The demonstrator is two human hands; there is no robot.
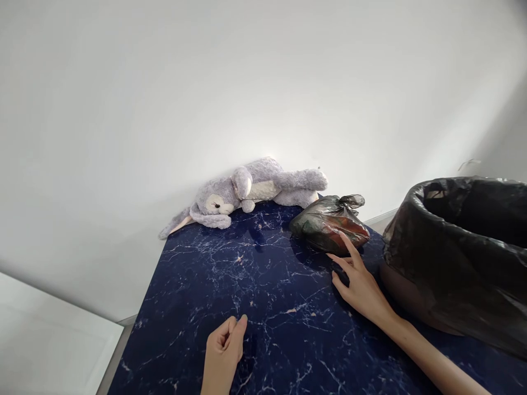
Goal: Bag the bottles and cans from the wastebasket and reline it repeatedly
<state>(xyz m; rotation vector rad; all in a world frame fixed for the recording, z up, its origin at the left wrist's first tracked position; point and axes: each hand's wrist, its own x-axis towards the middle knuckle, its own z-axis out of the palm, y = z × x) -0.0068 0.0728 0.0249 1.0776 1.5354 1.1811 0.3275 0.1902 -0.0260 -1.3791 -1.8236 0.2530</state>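
My left hand [225,345] is curled into a loose fist over the near part of the table, thumb on top, with nothing showing in it. To the right, my right hand [357,285] is open, its fingers spread. Its index finger reaches the front of a knotted dark plastic bag [325,222]; whether it touches the bag I cannot tell. The bag is see-through, with something red and green inside. A grey plush bunny [255,184] lies on its side at the back of the table, its face toward me.
A bin lined with a black bag [444,252] stands close beside my right forearm. The table [230,274] has a dark blue marbled top. Behind it rises a white wall [247,82]. A white panel [49,334] is at the lower left.
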